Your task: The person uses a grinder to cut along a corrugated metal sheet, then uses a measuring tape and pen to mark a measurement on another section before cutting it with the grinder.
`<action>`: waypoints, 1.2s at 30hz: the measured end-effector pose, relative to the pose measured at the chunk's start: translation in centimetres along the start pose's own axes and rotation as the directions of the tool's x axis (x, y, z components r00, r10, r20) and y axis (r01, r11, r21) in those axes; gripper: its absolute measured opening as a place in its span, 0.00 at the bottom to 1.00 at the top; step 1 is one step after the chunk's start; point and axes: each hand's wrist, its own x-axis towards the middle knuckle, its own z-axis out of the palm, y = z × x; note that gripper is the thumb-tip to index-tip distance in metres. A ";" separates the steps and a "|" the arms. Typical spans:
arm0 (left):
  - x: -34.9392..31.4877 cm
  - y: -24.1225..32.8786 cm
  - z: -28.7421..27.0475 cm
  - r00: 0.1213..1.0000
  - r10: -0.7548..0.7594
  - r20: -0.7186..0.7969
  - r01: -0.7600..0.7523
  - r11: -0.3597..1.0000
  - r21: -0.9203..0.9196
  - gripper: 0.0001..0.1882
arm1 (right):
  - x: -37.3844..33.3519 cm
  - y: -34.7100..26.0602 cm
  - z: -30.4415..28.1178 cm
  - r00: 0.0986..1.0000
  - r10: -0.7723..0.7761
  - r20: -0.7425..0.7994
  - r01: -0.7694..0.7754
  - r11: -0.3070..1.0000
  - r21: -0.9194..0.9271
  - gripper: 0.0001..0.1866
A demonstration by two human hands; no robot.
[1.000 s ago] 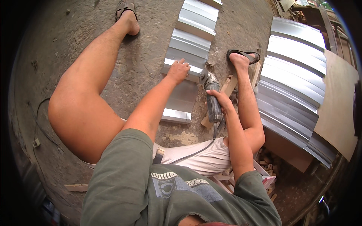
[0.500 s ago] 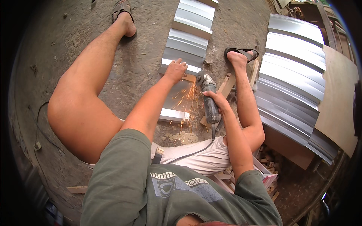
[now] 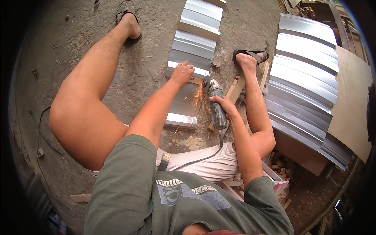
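Note:
A narrow strip of ribbed silver metal sheet lies on the ground between my legs. My left hand rests on one of its raised ribs with the fingers stretched out. Just to the right, my right hand is wrapped around the body of an angle grinder. The grinder's disc is at the strip's right edge, close to my left fingertips. Orange sparks spray from there toward me, over the nearer part of the strip. The exact contact point of the disc is hard to see.
A wide ribbed metal sheet lies at the right, beside a plywood board. Wood pieces sit near my right foot. The grinder's cord crosses my lap. Another cable runs over the ground at the left.
The grinder has shifted slightly toward me and to the left along the strip's edge. The spark spray has become shorter. My left hand has stayed in place.

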 end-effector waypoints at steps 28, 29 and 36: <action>0.3 -0.4 0.0 0.999 0.027 -0.029 -0.029 0.997 -0.066 0.22 | -3.5 -0.7 -1.2 1.000 -0.002 0.026 0.001 1.000 0.028 0.25; 0.2 -0.5 -0.2 0.999 0.037 -0.027 -0.039 0.997 -0.073 0.22 | -4.0 -0.5 -1.7 0.999 -0.013 0.031 0.011 0.998 0.063 0.25; -0.4 -1.1 -3.1 0.969 0.099 -0.227 -0.122 0.989 -0.089 0.22 | -6.7 -0.9 -2.9 0.961 -0.277 0.000 0.249 0.865 0.435 0.21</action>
